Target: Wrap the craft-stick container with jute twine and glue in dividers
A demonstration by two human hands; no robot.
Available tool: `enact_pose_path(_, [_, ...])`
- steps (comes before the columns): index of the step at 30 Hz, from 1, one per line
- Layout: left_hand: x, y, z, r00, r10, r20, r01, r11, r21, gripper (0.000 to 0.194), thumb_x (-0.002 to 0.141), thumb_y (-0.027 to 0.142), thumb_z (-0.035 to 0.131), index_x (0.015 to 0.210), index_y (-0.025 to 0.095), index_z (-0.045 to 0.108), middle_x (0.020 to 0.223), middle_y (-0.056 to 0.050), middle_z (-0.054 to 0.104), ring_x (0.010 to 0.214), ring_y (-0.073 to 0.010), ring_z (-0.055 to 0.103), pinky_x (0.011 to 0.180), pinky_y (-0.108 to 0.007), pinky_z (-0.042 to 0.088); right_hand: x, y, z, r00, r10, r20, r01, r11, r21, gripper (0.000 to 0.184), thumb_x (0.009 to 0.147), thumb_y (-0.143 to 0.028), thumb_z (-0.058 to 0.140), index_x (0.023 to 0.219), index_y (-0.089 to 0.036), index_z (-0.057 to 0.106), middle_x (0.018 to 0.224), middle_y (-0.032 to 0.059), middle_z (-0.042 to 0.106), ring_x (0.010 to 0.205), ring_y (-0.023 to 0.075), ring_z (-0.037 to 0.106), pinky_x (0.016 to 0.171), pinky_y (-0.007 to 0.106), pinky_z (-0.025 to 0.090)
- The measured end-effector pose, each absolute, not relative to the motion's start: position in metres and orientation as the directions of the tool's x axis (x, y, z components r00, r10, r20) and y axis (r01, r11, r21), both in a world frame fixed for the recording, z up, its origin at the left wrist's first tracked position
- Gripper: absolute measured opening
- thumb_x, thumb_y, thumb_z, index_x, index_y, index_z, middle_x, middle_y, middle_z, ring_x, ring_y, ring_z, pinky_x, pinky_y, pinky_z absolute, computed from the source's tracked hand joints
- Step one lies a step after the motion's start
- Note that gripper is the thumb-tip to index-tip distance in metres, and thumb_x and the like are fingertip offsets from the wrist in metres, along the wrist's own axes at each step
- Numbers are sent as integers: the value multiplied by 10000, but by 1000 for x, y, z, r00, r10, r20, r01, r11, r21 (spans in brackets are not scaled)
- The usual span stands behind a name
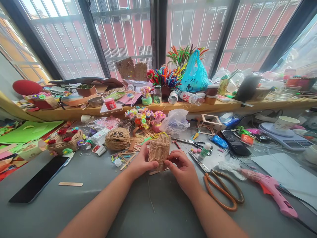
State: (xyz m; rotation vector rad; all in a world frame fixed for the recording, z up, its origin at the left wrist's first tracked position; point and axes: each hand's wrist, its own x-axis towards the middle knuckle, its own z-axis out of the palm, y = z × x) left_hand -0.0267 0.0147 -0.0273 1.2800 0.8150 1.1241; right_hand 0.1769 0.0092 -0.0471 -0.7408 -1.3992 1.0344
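Note:
A small twine-wrapped cylinder (159,150), brown and rough, is held between my two hands above the grey table. My left hand (141,162) grips its left side, thumb across the front and fingers behind. At its lower right, my right hand (182,168) has thumb and forefinger pinched against the surface; whether a strand is between them I cannot make out. A thin loose thread (150,195) trails on the table below. Just behind and to the left lies a ball of twine (117,138).
Large scissors (220,188) and a pink glue gun (271,190) lie to the right. On the left are a tablet (39,178) and a wooden stick (70,184). Crochet-like flowers (141,117), a wooden frame (210,124) and a kitchen scale (284,135) stand farther back.

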Motion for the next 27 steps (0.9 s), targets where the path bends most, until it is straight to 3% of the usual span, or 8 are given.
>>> enact_pose_path(11, [-25,13,-26,278,953,119,-219,-57,974,961,622,405,966,1434,233,482,1440,-159,617,1365,-411,549,1106,-478,445,177,14,-49,-133,936,327,-335,268,-904,153,797,-329,870,847,-248,751,888,8,627,802,169,613,702,285,550])
enact_pose_path(17, [-27,14,-26,287,951,112,-378,5,926,905,676,450,919,1458,242,515,1427,-153,633,1375,-404,542,1143,-498,414,172,13,-46,-127,953,276,-416,202,-887,216,761,-369,896,918,-266,790,997,29,685,891,184,660,788,313,580])
enact_pose_path(23, [-35,16,-26,400,911,95,-474,117,873,784,758,426,837,1456,216,548,1312,-145,713,1270,-358,631,1102,-474,446,167,5,-41,-164,957,239,-477,135,-869,300,771,-399,888,1025,-288,774,1044,38,743,941,206,704,868,372,594])
enact_pose_path(27, [-43,17,-25,428,898,102,-541,164,825,684,813,495,762,1381,141,622,1256,-162,741,1119,-328,703,1033,-442,476,166,0,-35,-154,971,185,-440,101,-893,310,757,-431,889,979,-254,766,984,46,754,923,208,693,853,358,574])
